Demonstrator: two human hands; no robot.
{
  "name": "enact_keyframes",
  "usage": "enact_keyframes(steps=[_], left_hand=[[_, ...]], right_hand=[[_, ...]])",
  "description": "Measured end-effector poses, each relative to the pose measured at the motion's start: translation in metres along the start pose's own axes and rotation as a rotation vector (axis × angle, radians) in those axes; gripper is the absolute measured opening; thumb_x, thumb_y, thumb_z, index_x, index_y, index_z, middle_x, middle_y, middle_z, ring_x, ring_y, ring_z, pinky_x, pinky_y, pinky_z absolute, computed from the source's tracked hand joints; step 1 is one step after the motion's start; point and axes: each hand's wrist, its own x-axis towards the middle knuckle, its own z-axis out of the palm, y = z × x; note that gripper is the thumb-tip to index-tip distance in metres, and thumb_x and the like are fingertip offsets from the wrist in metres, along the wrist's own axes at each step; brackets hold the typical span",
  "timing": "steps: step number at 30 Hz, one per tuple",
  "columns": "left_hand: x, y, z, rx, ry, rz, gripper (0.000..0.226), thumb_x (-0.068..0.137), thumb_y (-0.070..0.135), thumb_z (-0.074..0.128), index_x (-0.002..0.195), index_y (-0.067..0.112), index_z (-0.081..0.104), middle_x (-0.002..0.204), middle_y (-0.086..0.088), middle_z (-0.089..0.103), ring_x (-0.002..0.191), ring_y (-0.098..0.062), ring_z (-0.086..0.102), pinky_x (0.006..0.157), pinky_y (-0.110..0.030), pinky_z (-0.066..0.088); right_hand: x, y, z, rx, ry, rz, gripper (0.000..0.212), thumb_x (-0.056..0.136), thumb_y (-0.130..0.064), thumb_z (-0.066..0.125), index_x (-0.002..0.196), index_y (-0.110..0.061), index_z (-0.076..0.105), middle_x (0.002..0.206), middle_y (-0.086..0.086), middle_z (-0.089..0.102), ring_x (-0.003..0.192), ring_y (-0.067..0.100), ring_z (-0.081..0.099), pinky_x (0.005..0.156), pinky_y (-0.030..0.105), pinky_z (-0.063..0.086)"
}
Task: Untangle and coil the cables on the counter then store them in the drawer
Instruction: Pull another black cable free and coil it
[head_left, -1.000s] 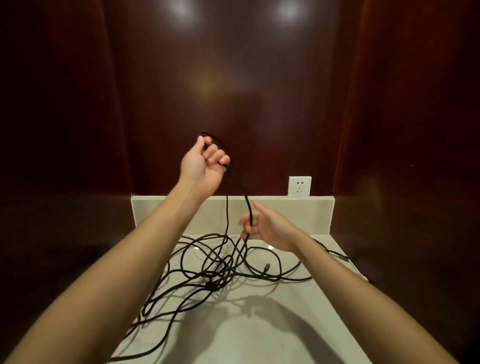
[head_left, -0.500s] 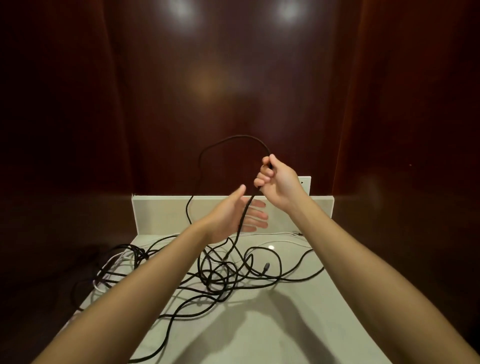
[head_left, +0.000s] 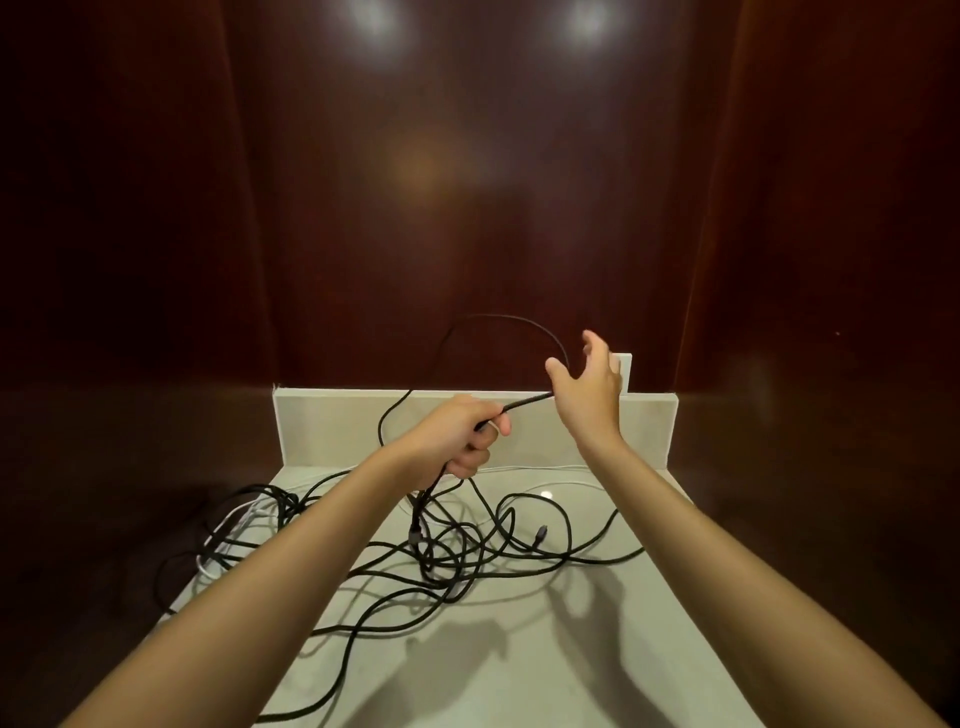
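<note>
A tangle of black cables (head_left: 457, 551) lies across the pale counter (head_left: 519, 670), with a white cable (head_left: 228, 525) mixed in at the left. My left hand (head_left: 460, 434) grips a black cable above the counter; strands hang from it down to the tangle. From that fist the cable runs right and arches up in a loop (head_left: 498, 319) in front of the dark wall. My right hand (head_left: 589, 387) is raised by the loop's right end, fingers spread, thumb out; the cable passes behind its palm, so I cannot tell whether it holds it.
A low white backsplash (head_left: 332, 421) closes the counter's far edge, and a white wall socket (head_left: 623, 371) shows behind my right hand. Dark glossy wood panels (head_left: 467, 182) enclose the back and both sides. Some cable hangs over the counter's left edge. No drawer is in view.
My left hand went from open under the cable to gripping it. My right hand let its fist go, spread its fingers and moved right, and the arched loop widened.
</note>
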Motion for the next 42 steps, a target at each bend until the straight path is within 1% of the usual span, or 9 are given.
enact_keyframes(steps=[3,5,9,19,26,31,35,39,42], left_hand=[[-0.004,-0.001,-0.001,-0.031,-0.035,-0.023,0.035,0.105,0.022,0.033,0.077,0.014,0.051,0.056,0.006,0.020,0.041,-0.007,0.014,0.040,-0.016,0.010],[-0.007,-0.001,-0.003,-0.092,-0.037,-0.038,0.039,0.106,0.025,0.032,0.074,0.015,0.050,0.054,0.007,0.019,0.040,-0.006,0.013,0.039,-0.017,0.009],[-0.011,-0.004,-0.014,-0.267,-0.046,-0.062,0.042,0.105,0.033,0.034,0.072,0.015,0.052,0.052,0.009,0.018,0.037,-0.004,0.014,0.034,-0.017,0.012],[-0.039,-0.050,-0.022,-0.347,-0.013,0.150,0.020,0.095,0.030,0.054,0.093,0.010,0.058,0.055,0.007,0.023,0.041,-0.008,0.024,0.043,-0.020,0.027],[-0.055,-0.082,0.000,-0.362,0.033,0.143,0.029,0.101,0.030,0.053,0.079,0.011,0.057,0.055,0.005,0.021,0.042,-0.007,0.017,0.041,-0.015,0.015],[-0.065,-0.102,0.022,-0.434,0.067,0.165,0.030,0.100,0.031,0.053,0.080,0.009,0.056,0.053,0.006,0.025,0.040,-0.007,0.020,0.041,-0.014,0.020],[-0.076,-0.116,0.022,-0.311,-0.026,0.093,0.033,0.095,0.033,0.052,0.082,0.006,0.065,0.051,-0.003,0.034,0.039,-0.013,0.028,0.044,-0.021,0.021],[-0.089,-0.122,0.025,-0.091,-0.191,-0.009,0.050,0.096,0.045,0.050,0.080,0.004,0.073,0.044,-0.004,0.031,0.032,-0.014,0.022,0.041,-0.021,0.020],[-0.093,-0.132,0.029,-0.036,-0.096,0.026,0.064,0.097,0.058,0.046,0.085,0.004,0.077,0.041,-0.010,0.037,0.030,-0.014,0.029,0.043,-0.022,0.031]], right_hand=[[-0.008,0.005,0.001,-0.123,-0.069,-0.378,0.030,0.096,-0.025,0.060,0.122,-0.014,0.068,0.137,0.004,0.058,0.139,0.017,0.039,0.118,0.033,0.022],[-0.017,0.008,0.000,-0.047,-0.207,-0.361,0.037,0.098,-0.031,0.052,0.089,-0.007,0.077,0.099,0.006,0.075,0.113,0.006,0.061,0.119,0.029,0.022],[-0.038,0.021,-0.007,-0.034,-0.361,-0.320,0.042,0.095,-0.037,0.050,0.061,-0.019,0.067,0.049,-0.004,0.051,0.051,0.004,0.045,0.065,0.031,0.041],[-0.061,0.055,-0.022,0.157,-0.235,0.124,0.030,0.100,-0.026,0.052,0.083,-0.017,0.075,0.057,-0.001,0.035,0.050,0.009,0.031,0.048,0.021,0.027],[-0.091,0.062,-0.022,0.196,-0.446,0.147,0.028,0.103,-0.028,0.047,0.126,-0.025,0.063,0.111,-0.007,0.069,0.097,0.001,0.062,0.084,0.015,0.045],[-0.115,0.053,-0.019,0.240,-0.617,0.087,0.032,0.102,-0.018,0.048,0.080,-0.019,0.072,0.064,0.003,0.048,0.055,0.012,0.042,0.055,0.027,0.036],[-0.127,0.058,-0.022,0.148,-0.544,0.032,0.029,0.093,-0.025,0.059,0.066,-0.025,0.071,0.065,0.004,0.052,0.065,0.013,0.044,0.063,0.031,0.035],[-0.137,0.061,-0.022,0.154,-0.586,0.035,0.027,0.095,-0.014,0.064,0.073,-0.025,0.076,0.078,0.004,0.074,0.077,0.009,0.062,0.074,0.028,0.048],[-0.145,0.059,-0.021,0.150,-0.592,0.065,0.020,0.094,-0.016,0.064,0.081,-0.014,0.079,0.059,-0.004,0.067,0.062,0.002,0.056,0.062,0.025,0.045]])
